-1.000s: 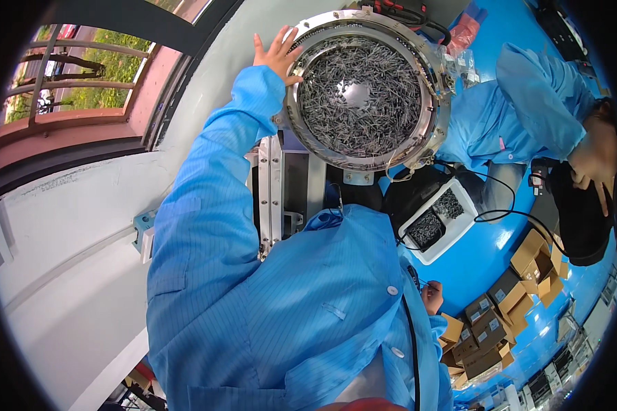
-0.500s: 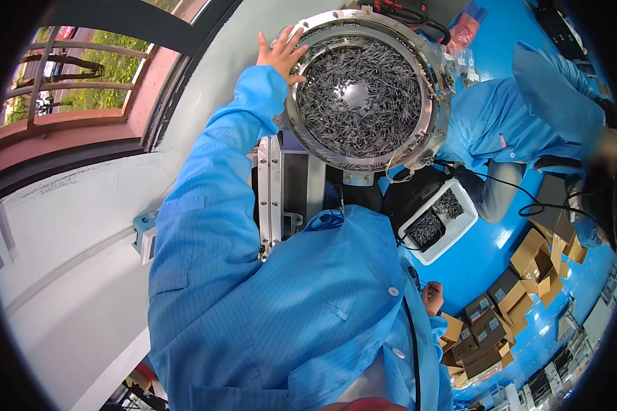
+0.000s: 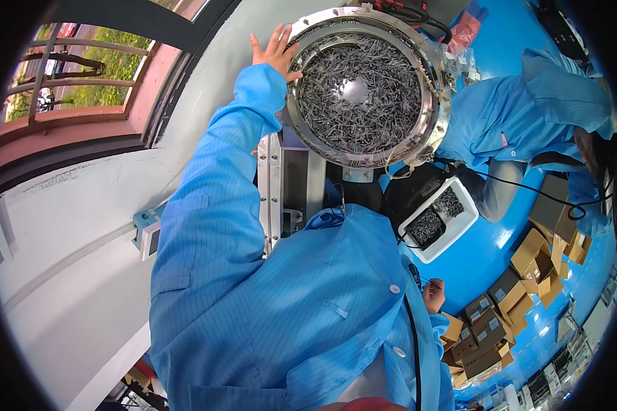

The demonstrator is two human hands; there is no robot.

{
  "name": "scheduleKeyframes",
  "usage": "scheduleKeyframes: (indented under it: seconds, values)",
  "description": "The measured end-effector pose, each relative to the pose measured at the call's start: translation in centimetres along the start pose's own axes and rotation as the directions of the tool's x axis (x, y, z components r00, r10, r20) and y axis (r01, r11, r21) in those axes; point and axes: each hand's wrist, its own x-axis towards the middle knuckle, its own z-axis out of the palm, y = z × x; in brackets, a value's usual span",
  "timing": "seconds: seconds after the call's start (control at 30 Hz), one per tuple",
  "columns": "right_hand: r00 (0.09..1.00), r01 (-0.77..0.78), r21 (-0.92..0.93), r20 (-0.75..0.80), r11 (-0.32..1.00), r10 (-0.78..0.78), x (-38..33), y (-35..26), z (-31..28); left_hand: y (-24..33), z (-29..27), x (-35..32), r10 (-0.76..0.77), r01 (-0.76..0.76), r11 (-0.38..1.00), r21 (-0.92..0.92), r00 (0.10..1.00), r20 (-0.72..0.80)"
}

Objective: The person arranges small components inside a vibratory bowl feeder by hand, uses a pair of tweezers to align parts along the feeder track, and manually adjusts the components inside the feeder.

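My left hand (image 3: 274,56) is open, its fingers spread at the upper left rim of a round metal feeder bowl (image 3: 428,113). Loose in the bowl lies a dense layer of short dark pins (image 3: 363,133), with a shiny raised centre (image 3: 352,91) showing through. My right hand (image 3: 433,296) is low beside the right side of my blue coat, its fingers curled. Thin dark pieces stick out near its fingertips, too small to name. Close by, a dark cable (image 3: 411,329) runs down my coat.
Right of the bowl, a co-worker in a blue coat (image 3: 490,116) bends over. A white bin (image 3: 428,255) with dark small parts stands below the bowl. Open cardboard boxes (image 3: 487,329) sit on the blue floor. A metal frame (image 3: 271,192) supports the bowl; a wall and window lie left.
My left hand has shifted slightly up and left along the bowl's rim. The co-worker's arm and head have moved, and the black cable beside them lies differently. My right hand stays nearly still.
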Motion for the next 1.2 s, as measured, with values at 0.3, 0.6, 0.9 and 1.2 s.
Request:
scheduleKeyframes:
  seconds: [0.3,0.6,0.9,1.2]
  values:
    - [1.000,0.017,-0.021,-0.013,1.000,-0.017,-0.5,0.4,-0.1,0.3,-1.5,-0.7,-0.006,0.002,0.999,0.040,0.996,0.086]
    - [1.000,0.011,0.022,-0.014,1.000,-0.010,-0.6,-0.4,0.1,-1.1,-0.1,0.5,0.030,-0.032,0.999,-0.027,0.996,-0.079]
    - [0.999,0.029,-0.032,-0.022,0.999,-0.029,-0.1,0.1,0.2,0.7,0.4,0.1,0.065,-0.065,0.998,-0.008,0.998,-0.016]
    - [1.000,0.011,-0.021,-0.023,1.000,-0.011,-0.5,-0.7,0.2,-0.2,0.7,1.4,0.039,-0.039,0.999,-0.015,0.999,0.007]
